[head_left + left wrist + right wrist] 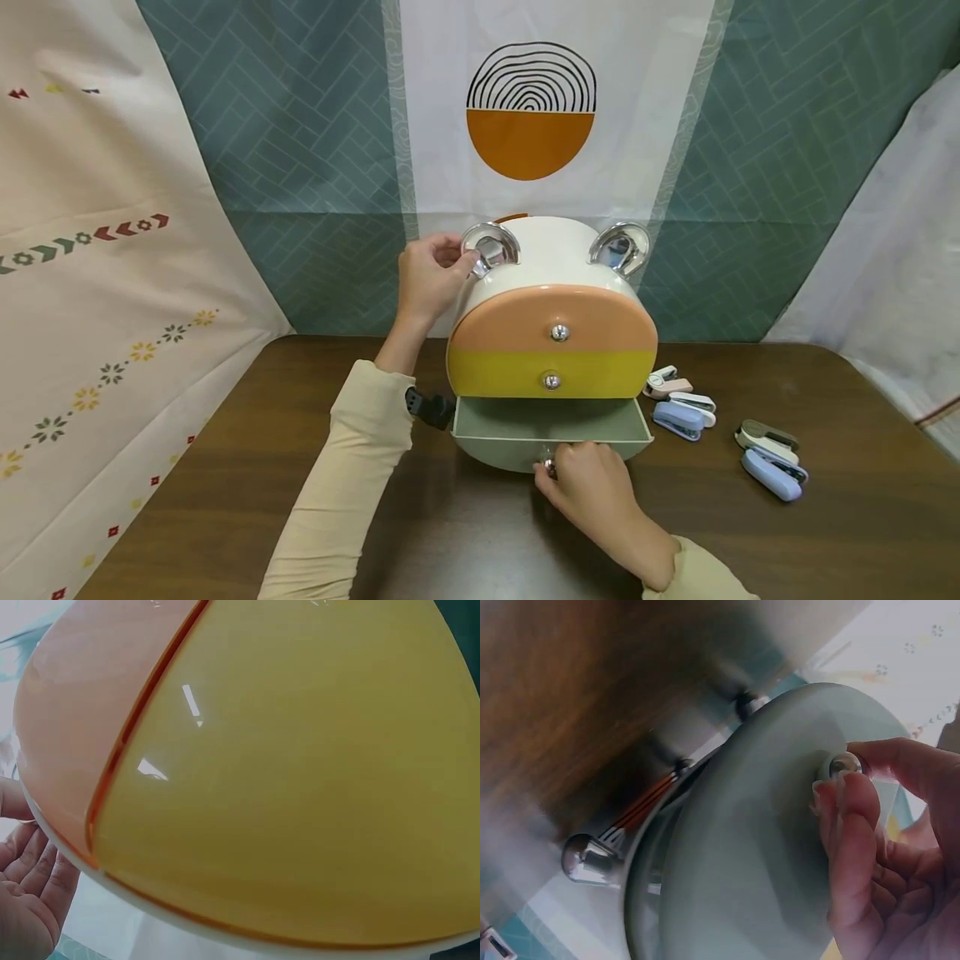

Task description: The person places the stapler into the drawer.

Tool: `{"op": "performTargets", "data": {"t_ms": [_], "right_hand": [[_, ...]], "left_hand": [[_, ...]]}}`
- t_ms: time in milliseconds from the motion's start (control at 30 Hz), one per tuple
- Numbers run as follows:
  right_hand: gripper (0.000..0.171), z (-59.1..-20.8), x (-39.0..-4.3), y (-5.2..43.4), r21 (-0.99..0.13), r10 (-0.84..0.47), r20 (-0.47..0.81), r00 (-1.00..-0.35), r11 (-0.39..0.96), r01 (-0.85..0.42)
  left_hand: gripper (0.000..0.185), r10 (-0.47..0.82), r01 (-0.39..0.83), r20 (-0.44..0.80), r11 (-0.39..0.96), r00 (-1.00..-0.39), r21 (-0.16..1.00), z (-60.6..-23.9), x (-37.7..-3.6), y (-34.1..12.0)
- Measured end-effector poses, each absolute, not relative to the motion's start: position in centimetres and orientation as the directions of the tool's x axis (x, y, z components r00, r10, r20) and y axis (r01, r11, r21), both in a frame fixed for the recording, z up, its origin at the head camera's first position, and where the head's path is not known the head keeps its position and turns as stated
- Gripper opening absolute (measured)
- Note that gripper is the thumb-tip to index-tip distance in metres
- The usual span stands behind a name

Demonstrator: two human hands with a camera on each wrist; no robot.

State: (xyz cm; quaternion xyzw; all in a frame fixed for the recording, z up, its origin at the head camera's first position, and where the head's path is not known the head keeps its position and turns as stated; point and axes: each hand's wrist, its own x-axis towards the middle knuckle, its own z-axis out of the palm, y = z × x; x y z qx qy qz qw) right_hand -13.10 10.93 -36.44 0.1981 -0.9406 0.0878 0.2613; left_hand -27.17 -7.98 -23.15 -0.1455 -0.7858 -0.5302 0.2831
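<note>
A small rounded drawer box (555,250) with a white top, two silver ears, and peach and yellow drawer fronts stands on the table. My left hand (427,279) holds the silver ear (501,237) on the box's left side, thumb in front. At the bottom, the pale green drawer (480,452) is pulled out; the part of its inside that shows holds nothing. My right hand (592,492) pinches its round silver knob (846,763) between thumb and fingers. In the left wrist view, the yellow drawer front (300,787) fills most of the picture.
Several small staplers in blue, white, pink and grey lie right of the box, among them a blue stapler (678,421) beside it and another blue stapler (776,475) farther right. The brown table (300,517) ends at a hung cloth (315,167) behind the box.
</note>
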Motion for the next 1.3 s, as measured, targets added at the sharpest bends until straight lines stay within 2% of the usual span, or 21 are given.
{"op": "performTargets", "data": {"t_ms": [533,667,767,867,933,1200,1300], "right_hand": [[0.044,-36.8,-8.0,11.4,0.065,-0.414,0.593,-0.69,0.879,-0.471],[0.046,-37.0,-7.2,11.7,0.075,-0.438,0.573,-0.693,0.87,-0.488],[0.05,-37.5,-7.0,11.8,0.112,-0.458,0.601,-0.655,0.86,-0.498],[0.055,-38.3,-6.9,11.9,0.178,-0.482,0.657,-0.58,0.847,-0.501],[0.056,-38.7,-6.9,11.9,0.197,-0.491,0.664,-0.565,0.843,-0.5],[0.048,-38.3,-6.3,12.0,0.126,-0.497,0.433,-0.752,0.86,-0.495],[0.045,-37.9,-6.3,12.6,0.03,-0.503,0.298,-0.811,0.854,-0.519]], "left_hand": [[0.017,-0.067,0.519,0.576,0.359,-0.814,0.776,-23.0,-27.0,-8.1],[0.017,-0.064,0.524,0.579,0.354,-0.813,0.774,-23.0,-27.0,-8.1],[0.017,-0.065,0.525,0.579,0.351,-0.813,0.776,-22.9,-27.0,-8.2],[0.017,-0.066,0.523,0.577,0.35,-0.814,0.777,-22.9,-27.0,-8.2],[0.018,-0.065,0.522,0.576,0.35,-0.815,0.778,-22.8,-26.9,-8.2],[0.018,-0.062,0.512,0.564,0.348,-0.823,0.785,-22.9,-26.8,-8.1],[0.018,-0.058,0.507,0.557,0.347,-0.828,0.789,-23.0,-26.8,-8.0]]}}
